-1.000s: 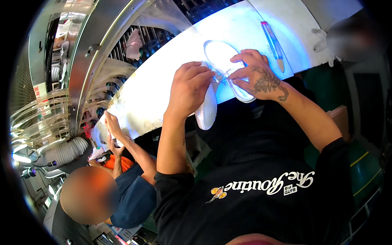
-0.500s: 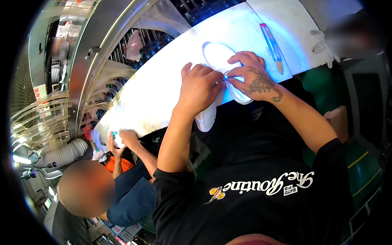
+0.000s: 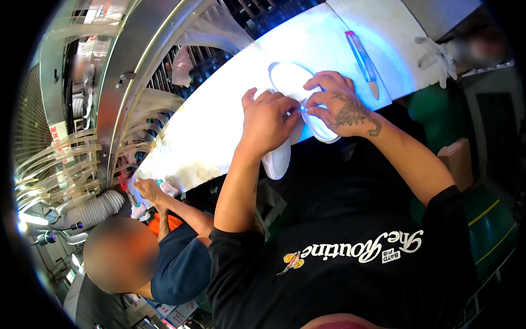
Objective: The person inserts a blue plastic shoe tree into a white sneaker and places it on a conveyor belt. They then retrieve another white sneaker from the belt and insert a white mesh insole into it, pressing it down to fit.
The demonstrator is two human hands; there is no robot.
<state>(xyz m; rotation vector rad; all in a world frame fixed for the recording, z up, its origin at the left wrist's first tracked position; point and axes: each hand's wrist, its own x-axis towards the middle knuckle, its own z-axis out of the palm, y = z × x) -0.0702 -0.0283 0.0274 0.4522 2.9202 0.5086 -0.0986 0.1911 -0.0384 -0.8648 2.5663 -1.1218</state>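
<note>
**Two hands on a white shoe at the lit bench**

A white shoe [image 3: 285,156] lies at the near edge of the pale, blue-lit worktable [image 3: 219,126], a little above the middle of the frame. Its long axis runs on a slant from upper centre down toward lower centre, one end hanging past the table edge at the bottom. A white sole piece [image 3: 293,82] sits on top, its oval outline slanting from upper left to lower right; which end is toe or heel cannot be told.

The left hand [image 3: 268,118] is curled over the shoe's middle, fingers closed on it. The right hand [image 3: 339,104] presses on the sole from the right, its thumb and forefinger pinched together close to the left hand's fingertips. What they pinch is too small to make out.

Counted: one shoe, one sole, one long tool with a pink and blue handle [image 3: 361,60] lying on the table toward the upper right, and one white glove [image 3: 438,55] beyond it at the table's right end.

In the lower left a second person [image 3: 164,263] in a dark blue top reaches both hands to the same table; the small thing they hold is unclear. Clear plastic tubes [image 3: 60,164] fan across the left, blurred by glare.
</note>
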